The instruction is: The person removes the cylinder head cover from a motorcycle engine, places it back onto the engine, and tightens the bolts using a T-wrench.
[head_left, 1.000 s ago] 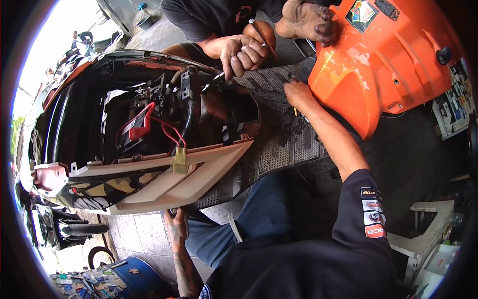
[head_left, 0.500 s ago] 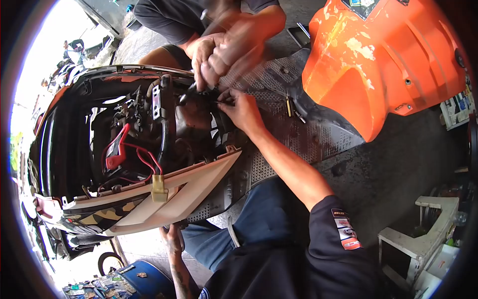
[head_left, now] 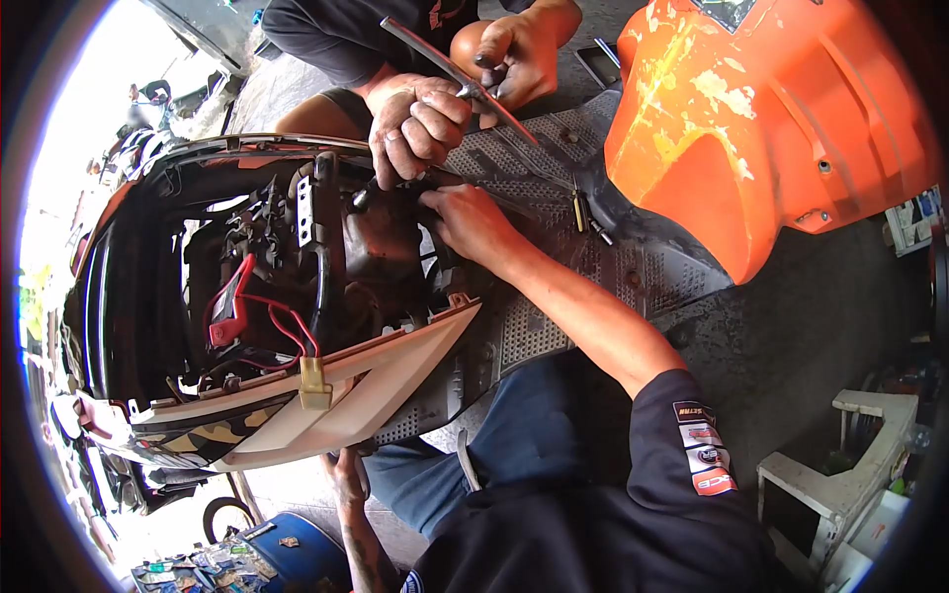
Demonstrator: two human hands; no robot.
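My right hand reaches into the front of the scooter's opened body, its fingers curled in a pinch. What the fingertips hold is hidden in the dark. At the bottom left, my left hand is raised against the underside of the pale side panel, its fingers mostly out of sight. Just beyond my right hand, a co-worker's fist grips a T-handle wrench whose lower end points into the bay. The co-worker's other hand is beside the wrench's crossbar.
Red cables run across the bay to a yellowish connector. A screwdriver lies on the footboard. An orange body panel stands at the upper right. At the right is a white stool; a blue drum stands lower left.
My right hand has moved slightly left and deeper into the bay. The co-worker's blurred upper hand has moved right, off the wrench's crossbar, which now shows clearly. My left hand stays put.
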